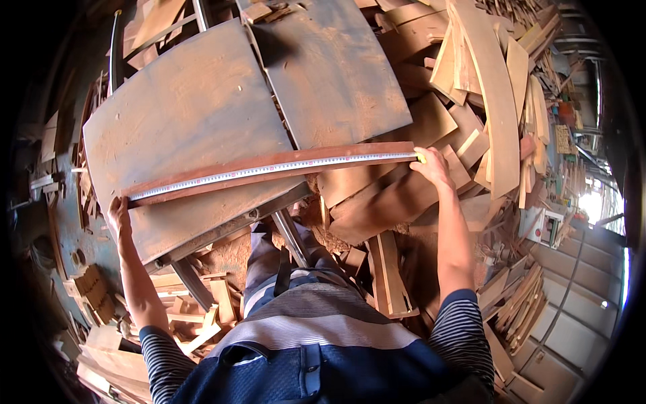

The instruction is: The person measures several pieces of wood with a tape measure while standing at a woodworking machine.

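Observation:
A long reddish-brown board (269, 159) lies across the metal worktable, its right end reaching past the table's edge. Along it runs a white measuring tape blade (249, 174), stretched almost straight. My left hand (119, 212) is closed at the left end of the board, gripping the tape there; its fingers partly hide what they hold. At the other end, my right hand (434, 165) is closed around the tape's end, where a small yellow piece (421, 157) shows between the fingers. Both arms are spread wide.
The dusty metal worktable (182, 101) has two plates with a narrow gap between them. Loose planks (494, 101) are heaped at the right. Wood offcuts (208, 316) lie on the floor below, near a metal table leg (289, 236). More stacked wood (94, 293) stands at lower left.

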Demonstrator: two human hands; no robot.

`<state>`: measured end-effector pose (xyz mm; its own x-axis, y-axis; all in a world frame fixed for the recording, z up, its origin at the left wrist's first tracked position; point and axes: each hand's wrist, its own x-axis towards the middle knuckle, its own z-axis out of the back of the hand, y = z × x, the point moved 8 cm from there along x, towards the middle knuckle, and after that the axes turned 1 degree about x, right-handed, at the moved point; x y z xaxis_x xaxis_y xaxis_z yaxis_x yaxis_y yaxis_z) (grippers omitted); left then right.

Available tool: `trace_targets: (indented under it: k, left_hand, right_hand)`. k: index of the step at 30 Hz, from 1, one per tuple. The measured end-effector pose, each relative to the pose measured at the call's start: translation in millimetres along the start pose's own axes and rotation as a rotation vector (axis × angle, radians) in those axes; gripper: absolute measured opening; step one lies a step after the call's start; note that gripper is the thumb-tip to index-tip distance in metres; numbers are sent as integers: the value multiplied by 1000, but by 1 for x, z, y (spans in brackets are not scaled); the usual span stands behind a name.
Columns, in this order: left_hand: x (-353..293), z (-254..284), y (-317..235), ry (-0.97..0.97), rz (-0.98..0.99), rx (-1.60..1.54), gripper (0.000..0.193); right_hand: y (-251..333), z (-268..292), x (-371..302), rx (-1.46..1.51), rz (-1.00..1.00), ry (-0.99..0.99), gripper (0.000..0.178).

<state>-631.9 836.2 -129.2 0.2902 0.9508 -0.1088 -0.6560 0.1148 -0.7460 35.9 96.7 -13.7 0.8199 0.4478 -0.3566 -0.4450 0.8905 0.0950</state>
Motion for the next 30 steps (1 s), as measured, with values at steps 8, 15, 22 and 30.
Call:
trace_targets:
  k: [8, 15, 22, 30]
  left_hand:
    - [-3, -3, -5, -81, -9, 139, 38]
    - [-3, 4, 4, -76, 7, 113, 37]
    - [-7, -7, -16, -76, 16, 176, 34]
    - [-8, -4, -6, -156, -33, 114, 36]
  right_hand:
    - [7, -2, 15, -62, -91, 50, 56]
    - [8, -2, 19, -29, -57, 7, 56]
    - [4, -2, 10, -51, -69, -46, 54]
    - [86, -32, -41, 228, 238, 47, 49]
